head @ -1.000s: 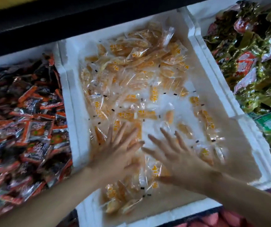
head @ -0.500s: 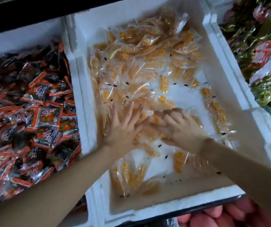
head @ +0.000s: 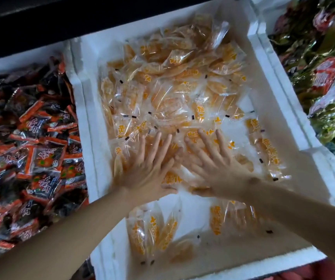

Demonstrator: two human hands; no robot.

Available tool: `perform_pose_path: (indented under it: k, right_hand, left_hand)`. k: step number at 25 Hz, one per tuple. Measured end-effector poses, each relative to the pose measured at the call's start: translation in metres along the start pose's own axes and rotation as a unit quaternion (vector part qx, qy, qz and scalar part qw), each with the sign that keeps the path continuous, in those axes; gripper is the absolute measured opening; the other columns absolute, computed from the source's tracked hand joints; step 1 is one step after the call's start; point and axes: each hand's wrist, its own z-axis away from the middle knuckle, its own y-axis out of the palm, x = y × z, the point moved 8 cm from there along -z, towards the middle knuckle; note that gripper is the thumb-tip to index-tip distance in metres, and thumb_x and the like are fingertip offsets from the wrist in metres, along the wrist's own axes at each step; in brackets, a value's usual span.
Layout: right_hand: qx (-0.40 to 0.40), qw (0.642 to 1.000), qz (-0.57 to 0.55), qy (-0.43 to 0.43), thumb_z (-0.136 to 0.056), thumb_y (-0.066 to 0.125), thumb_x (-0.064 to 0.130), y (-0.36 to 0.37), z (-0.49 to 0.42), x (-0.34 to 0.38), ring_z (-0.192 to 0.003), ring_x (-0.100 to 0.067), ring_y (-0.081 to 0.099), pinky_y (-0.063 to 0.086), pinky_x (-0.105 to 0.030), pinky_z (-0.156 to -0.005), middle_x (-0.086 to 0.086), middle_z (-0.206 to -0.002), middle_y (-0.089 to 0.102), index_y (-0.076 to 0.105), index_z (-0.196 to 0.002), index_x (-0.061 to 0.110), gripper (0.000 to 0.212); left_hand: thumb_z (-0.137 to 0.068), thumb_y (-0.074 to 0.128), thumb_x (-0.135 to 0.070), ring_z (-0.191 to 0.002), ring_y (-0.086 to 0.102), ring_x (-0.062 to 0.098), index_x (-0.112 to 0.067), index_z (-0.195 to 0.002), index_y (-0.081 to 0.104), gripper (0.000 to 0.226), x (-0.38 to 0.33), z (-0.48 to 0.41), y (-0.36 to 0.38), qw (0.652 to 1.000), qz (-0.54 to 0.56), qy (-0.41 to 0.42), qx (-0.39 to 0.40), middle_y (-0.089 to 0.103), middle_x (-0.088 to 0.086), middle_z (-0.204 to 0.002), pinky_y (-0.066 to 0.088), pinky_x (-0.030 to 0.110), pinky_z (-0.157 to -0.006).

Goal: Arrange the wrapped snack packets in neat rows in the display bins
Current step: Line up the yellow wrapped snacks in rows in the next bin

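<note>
Green packets beyond right edge, seemingly

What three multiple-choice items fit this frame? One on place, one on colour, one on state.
1. Where are the left hand and right hand?
A. left bin
B. middle white bin
C. right bin

2. The left-side packets are:
A. black and red
B. blue
C. plain white

3. How do the hands lie?
A. as fists
B. flat, fingers spread, on the clear orange packets
C. each lifting one packet

Key: B, both rest between the white foam walls; A, dark wrappers with red bands; B, straight fingers fan out over the packets.
</note>
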Motion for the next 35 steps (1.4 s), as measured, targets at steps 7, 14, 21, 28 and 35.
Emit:
perform_pose_path:
  k: [7, 14, 21, 28, 35]
  right_hand:
    - [-0.011, 0.995, 0.066, 0.069, -0.069, 0.047, 0.079, 0.013, -0.048, -0.078, -0.136, -0.052, 0.020, 0.020, -0.074, -0.099, -0.016, -0.155, 0.016, 0.015, -0.150, 0.026, 0.102]
    - [0.049, 0.985, 0.039, 0.160, -0.075, 0.031, 0.077, 0.018, -0.078, -0.123, -0.139, -0.045, 0.020, 0.016, -0.070, -0.105, -0.008, -0.156, 0.018, 0.014, -0.150, 0.027, 0.092]
    - [0.138, 0.970, -0.038, 0.196, -0.090, 0.035, 0.061, 0.013, -0.072, -0.131, -0.145, -0.030, -0.004, 0.003, -0.056, -0.113, -0.008, -0.158, -0.005, -0.011, -0.149, 0.019, 0.086]
    - [-0.024, 0.954, -0.195, 0.225, -0.087, 0.057, 0.020, -0.045, 0.008, -0.089, -0.109, -0.038, 0.054, 0.048, -0.046, -0.086, -0.017, -0.122, 0.054, 0.049, -0.126, 0.005, 0.042]
    - [0.114, 0.953, -0.226, 0.165, -0.056, 0.077, 0.055, -0.027, 0.083, 0.000, -0.080, -0.025, 0.063, 0.054, -0.034, -0.061, -0.004, -0.092, 0.059, 0.053, -0.107, 0.020, 0.066]
  left_hand:
    - [-0.079, 0.016, -0.081, -0.143, 0.014, 0.046, -0.009, -0.148, -0.006, 0.103, 0.053, -0.068, 0.000, 0.994, -0.064, -0.089, -0.002, 0.007, 0.020, -0.158, 0.006, 0.067, -0.110]
    - [-0.082, 0.015, -0.077, -0.146, -0.001, 0.041, -0.013, -0.147, -0.022, 0.098, 0.091, -0.121, -0.006, 0.988, -0.067, -0.134, 0.031, -0.013, 0.014, -0.160, 0.000, 0.062, -0.113]
    - [-0.089, 0.048, -0.060, -0.145, -0.017, 0.034, -0.014, -0.151, -0.013, 0.099, 0.078, -0.122, -0.015, 0.982, 0.093, -0.126, 0.103, -0.021, 0.016, -0.157, -0.012, 0.050, -0.115]
    - [-0.093, 0.055, -0.029, -0.147, -0.007, 0.034, -0.012, -0.153, 0.004, 0.080, 0.033, -0.072, -0.046, 0.952, 0.260, -0.152, 0.054, -0.011, 0.014, -0.159, -0.006, 0.048, -0.117]
    - [-0.081, 0.041, -0.053, -0.116, 0.051, 0.026, -0.013, -0.115, 0.062, 0.057, -0.054, 0.021, -0.046, 0.930, 0.356, -0.056, 0.069, 0.061, 0.005, -0.114, 0.035, 0.036, -0.102]
